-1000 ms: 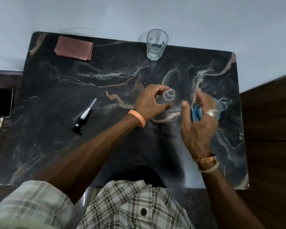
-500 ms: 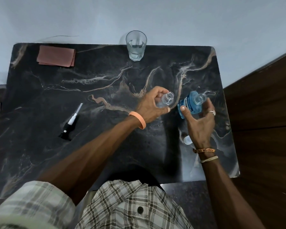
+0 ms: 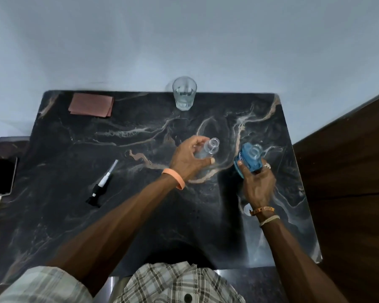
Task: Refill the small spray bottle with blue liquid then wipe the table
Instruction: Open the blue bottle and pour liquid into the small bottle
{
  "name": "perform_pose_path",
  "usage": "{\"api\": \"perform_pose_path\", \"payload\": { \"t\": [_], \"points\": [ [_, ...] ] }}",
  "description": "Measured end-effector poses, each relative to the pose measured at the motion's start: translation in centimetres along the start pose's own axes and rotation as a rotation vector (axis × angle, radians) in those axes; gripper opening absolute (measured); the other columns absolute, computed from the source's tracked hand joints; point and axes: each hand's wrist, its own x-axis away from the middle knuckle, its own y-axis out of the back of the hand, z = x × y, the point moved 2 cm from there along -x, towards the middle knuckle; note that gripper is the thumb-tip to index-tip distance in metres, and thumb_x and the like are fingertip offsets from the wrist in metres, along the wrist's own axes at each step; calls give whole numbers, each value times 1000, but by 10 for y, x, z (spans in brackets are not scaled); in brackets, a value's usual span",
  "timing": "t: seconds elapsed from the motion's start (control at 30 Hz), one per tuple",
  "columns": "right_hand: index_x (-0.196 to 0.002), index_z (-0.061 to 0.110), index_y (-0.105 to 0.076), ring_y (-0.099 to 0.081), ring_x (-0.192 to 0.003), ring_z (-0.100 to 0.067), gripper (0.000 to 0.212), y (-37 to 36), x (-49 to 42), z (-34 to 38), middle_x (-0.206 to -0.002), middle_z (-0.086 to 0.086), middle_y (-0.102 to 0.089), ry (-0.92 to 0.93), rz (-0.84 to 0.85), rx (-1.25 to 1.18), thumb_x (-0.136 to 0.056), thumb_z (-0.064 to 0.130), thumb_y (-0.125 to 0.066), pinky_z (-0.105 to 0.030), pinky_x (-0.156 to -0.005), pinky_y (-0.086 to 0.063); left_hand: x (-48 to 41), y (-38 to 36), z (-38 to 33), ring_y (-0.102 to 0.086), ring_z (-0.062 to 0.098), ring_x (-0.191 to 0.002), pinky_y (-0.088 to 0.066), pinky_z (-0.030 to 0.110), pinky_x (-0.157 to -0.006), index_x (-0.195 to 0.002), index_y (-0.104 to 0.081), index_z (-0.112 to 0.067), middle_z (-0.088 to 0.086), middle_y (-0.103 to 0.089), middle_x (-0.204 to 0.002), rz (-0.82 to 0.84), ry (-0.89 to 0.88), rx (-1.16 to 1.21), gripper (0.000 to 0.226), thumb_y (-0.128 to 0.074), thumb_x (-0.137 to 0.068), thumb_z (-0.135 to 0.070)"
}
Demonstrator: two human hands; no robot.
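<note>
On my feed the only lettering sits on the blue bottle (image 3: 248,159), a dark label strip with pale print along its left side, too blurred for me to read. The band on the right wrist also carries marks I cannot make out.

The small spray bottle (image 3: 208,149) is clear plastic and looks colourless inside. Its neck is open with no top on it, and the mouth tilts up and to the right. The left hand (image 3: 189,156) grips its body with fingers curled over the far side and the thumb on the near side, over the middle of the dark marbled table (image 3: 74,226). I cannot tell whether its base touches the table.

The right hand (image 3: 258,182) grasps the blue bottle from below, thumb on its left face. That bottle's clear neck is uncapped too. The two mouths are near each other but apart.

The spray head (image 3: 102,185), with black collar, white stem and thin clear tube, lies flat on the table well to the left. A folded reddish cloth (image 3: 91,105) lies at the far left corner and a glass (image 3: 184,92) stands at the far edge. A phone (image 3: 2,177) lies beside the table.
</note>
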Motion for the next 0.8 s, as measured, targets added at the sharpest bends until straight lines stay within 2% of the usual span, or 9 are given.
{"api": "perform_pose_path", "payload": {
  "t": [0.1,0.2,0.27,0.37,0.47,0.6,0.7,0.8],
  "points": [
    [-114,26,-65,-67,-86,6,40,3,-2,21,-99,16,-68,89,42,-28,-80,44,-77,-17,-74,-57,-8,23,-16,-66,9,-98,-53,27,-87,-108,-65,-24,-8,-71,-105,-107,-16,40,48,-87,-67,-14],
    [-123,25,-64,-67,-87,6,48,7,-11,59,-101,16,-69,203,50,-10,-80,44,-76,-13,-70,-55,-17,50,-41,-68,10,-98,-56,33,-90,-107,-66,-29,-9,-73,-103,-175,-49,40,49,-89,-66,-19],
    [-122,23,-65,-66,-79,4,48,11,-18,96,-95,13,-68,329,36,55,-81,45,-76,-11,-65,-53,-23,70,-64,-69,6,-96,-56,31,-89,-102,-66,-36,-13,-73,-100,-238,-80,25,49,-91,-62,-24],
    [-113,27,-70,-64,-69,-4,41,18,-26,158,-80,13,-65,520,16,208,-81,53,-72,-14,-59,-50,-30,95,-100,-69,3,-90,-57,23,-82,-100,-64,-34,-14,-72,-98,-335,-115,37,52,-94,-57,-29],
    [-102,30,-71,-59,-62,-3,38,24,-28,217,-73,15,-63,700,3,314,-81,61,-64,-7,-56,-36,-31,117,-135,-69,-3,-84,-56,18,-77,-101,-67,-29,-15,-73,-96,-363,-158,14,54,-93,-54,-36],
    [-107,35,-68,-46,-56,-10,41,26,-28,282,-72,10,-69,845,-86,433,-78,62,-57,-9,-52,-25,-26,138,-170,-69,-3,-85,-56,16,-77,-104,-67,-30,-17,-72,-98,-402,-196,-30,55,-92,-56,-42],
    [-111,38,-67,-46,-55,-13,40,29,-27,316,-71,9,-70,909,-98,504,-79,60,-57,-12,-51,-24,-21,150,-189,-68,-1,-88,-55,16,-76,-107,-64,-32,-17,-69,-101,-441,-229,-36,56,-91,-59,-43],
    [-110,37,-68,-47,-56,-14,37,34,-27,341,-69,8,-68,959,-113,591,-81,59,-58,-14,-50,-23,-15,161,-205,-69,-4,-82,-51,8,-63,-101,-64,-37,-24,-69,-96,-466,-259,-18,51,-91,-58,-43]
  ]
}}
